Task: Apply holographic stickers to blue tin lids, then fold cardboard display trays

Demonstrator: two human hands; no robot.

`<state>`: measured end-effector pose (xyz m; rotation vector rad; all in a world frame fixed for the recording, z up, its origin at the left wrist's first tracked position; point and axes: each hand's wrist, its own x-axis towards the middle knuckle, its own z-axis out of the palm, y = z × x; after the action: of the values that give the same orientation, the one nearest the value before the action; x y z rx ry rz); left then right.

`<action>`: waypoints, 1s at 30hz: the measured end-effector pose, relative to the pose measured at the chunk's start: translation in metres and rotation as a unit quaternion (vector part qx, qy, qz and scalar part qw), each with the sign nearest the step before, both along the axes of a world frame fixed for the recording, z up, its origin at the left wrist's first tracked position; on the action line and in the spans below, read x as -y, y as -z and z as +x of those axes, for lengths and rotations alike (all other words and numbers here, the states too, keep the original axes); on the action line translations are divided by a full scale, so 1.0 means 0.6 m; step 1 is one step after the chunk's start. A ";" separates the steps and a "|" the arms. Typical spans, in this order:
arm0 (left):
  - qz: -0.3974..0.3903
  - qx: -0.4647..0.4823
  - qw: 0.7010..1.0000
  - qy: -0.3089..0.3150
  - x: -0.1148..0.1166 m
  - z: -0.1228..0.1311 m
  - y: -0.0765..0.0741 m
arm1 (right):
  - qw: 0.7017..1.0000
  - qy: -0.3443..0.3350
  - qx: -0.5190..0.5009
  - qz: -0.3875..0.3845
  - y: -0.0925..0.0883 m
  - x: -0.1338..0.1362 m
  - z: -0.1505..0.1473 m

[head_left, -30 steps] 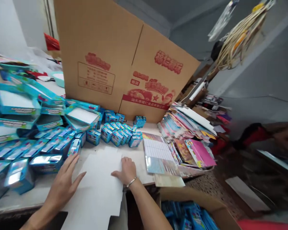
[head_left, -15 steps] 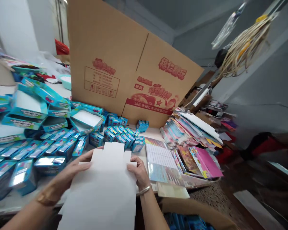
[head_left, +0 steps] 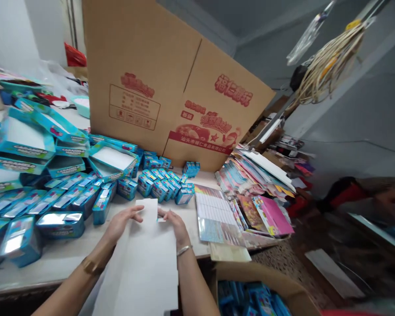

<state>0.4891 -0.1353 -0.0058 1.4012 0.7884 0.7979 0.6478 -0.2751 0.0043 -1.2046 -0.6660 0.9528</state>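
Observation:
A plain white cardboard box blank [head_left: 148, 263] stretches from the table edge toward me, its left side bent up and a narrow flap [head_left: 147, 210] standing at the far end. My left hand [head_left: 121, 223] has its fingers curled at the far left corner of the blank. My right hand [head_left: 175, 224] grips the far right corner, fingers bent over a small tab there. Beyond my hands stand several small blue boxes [head_left: 166, 184]. On the left, more blue packs [head_left: 61, 224] sit in rows, with open turquoise trays [head_left: 113, 159] piled behind them.
A large brown carton [head_left: 171, 57] stands upright behind the table. To the right lie stacked printed sheets [head_left: 250, 175], a plastic-covered sheet [head_left: 217, 210] and a pink card [head_left: 276, 215]. Below the edge, an open carton [head_left: 266, 274] holds blue packs. Coiled cord [head_left: 332, 61] hangs at upper right.
The blank's left side has folded upward and its outline looks narrower. Both hands have moved closer together along its far end. The view has shifted slightly.

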 end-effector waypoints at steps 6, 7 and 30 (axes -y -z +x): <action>-0.013 0.029 0.992 -0.124 0.012 0.042 0.049 | 0.991 0.089 0.076 -0.066 0.044 -0.053 0.007; -0.016 0.029 0.994 -0.109 0.012 0.042 0.051 | 0.987 0.109 0.093 -0.073 0.052 -0.061 0.004; -0.024 -0.016 0.999 -0.038 -0.015 0.053 0.060 | 0.750 -0.215 0.578 -0.240 -0.002 -0.174 -0.018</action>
<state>0.5210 -0.1260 -0.0419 1.3501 0.8850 0.8111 0.6373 -0.1705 0.0054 -2.1795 -1.8258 0.6538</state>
